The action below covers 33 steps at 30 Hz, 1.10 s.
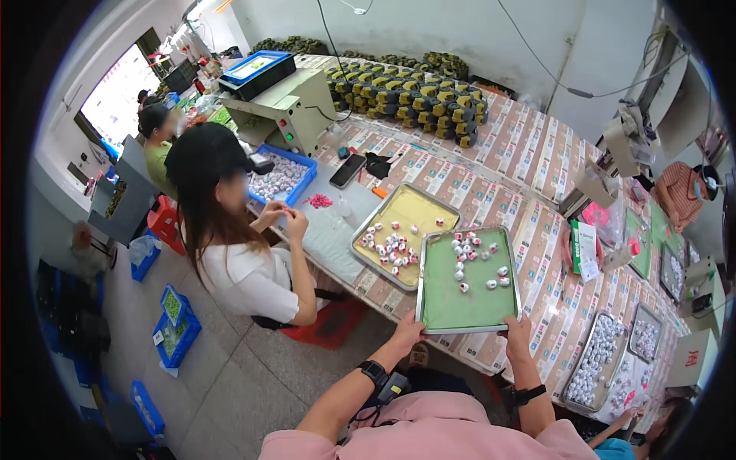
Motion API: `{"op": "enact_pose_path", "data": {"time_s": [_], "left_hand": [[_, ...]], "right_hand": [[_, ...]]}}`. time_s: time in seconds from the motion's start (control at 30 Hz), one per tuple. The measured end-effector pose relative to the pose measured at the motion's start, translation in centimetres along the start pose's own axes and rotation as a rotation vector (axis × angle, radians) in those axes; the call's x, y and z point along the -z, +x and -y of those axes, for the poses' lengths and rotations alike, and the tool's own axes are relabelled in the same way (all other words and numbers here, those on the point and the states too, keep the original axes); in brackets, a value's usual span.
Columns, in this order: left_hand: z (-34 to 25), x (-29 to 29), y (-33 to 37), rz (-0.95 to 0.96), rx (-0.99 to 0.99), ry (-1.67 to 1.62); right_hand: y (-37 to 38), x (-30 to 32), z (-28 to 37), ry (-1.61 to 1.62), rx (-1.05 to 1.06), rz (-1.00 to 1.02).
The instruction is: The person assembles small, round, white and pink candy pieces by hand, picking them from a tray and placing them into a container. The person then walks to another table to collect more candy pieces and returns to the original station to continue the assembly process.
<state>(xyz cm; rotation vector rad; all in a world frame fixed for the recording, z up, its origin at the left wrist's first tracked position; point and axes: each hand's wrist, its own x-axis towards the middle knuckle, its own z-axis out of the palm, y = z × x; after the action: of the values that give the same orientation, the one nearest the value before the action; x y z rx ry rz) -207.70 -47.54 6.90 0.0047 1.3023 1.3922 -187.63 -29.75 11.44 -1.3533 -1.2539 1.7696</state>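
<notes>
A metal tray with a green lining is held in front of me by its near corners. My left hand is closed round the near left corner. At the near right corner, my right hand grips the rim. Several small round white pieces with pink and dark marks lie on the tray's far half and right side. Just left of it, a yellow-lined tray rests on the table with similar pieces on it. The green tray overlaps its right edge; whether the two touch, I cannot tell.
On my left a seated person handles something small beside a blue crate of white pieces. A phone lies on the patterned table. Yellow-and-black parts are stacked at the back. More filled trays stand at right.
</notes>
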Motion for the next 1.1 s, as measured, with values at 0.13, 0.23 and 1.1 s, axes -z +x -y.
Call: {"op": "enact_pose_path", "data": {"time_s": [0.13, 0.23, 1.1], "left_hand": [[-1.2, 0.3, 2.0, 0.013, 0.04, 0.008], [-2.6, 1.0, 3.7, 0.091, 0.085, -0.029], [-2.3, 5.2, 10.2, -0.125, 0.019, 0.13]], "right_hand": [[0.4, -1.9, 2.4, -0.089, 0.089, -0.01], [0.9, -3.9, 4.6, -0.165, 0.162, -0.02], [0.7, -20.5, 14.4, -1.162, 0.791, -0.243]]}}
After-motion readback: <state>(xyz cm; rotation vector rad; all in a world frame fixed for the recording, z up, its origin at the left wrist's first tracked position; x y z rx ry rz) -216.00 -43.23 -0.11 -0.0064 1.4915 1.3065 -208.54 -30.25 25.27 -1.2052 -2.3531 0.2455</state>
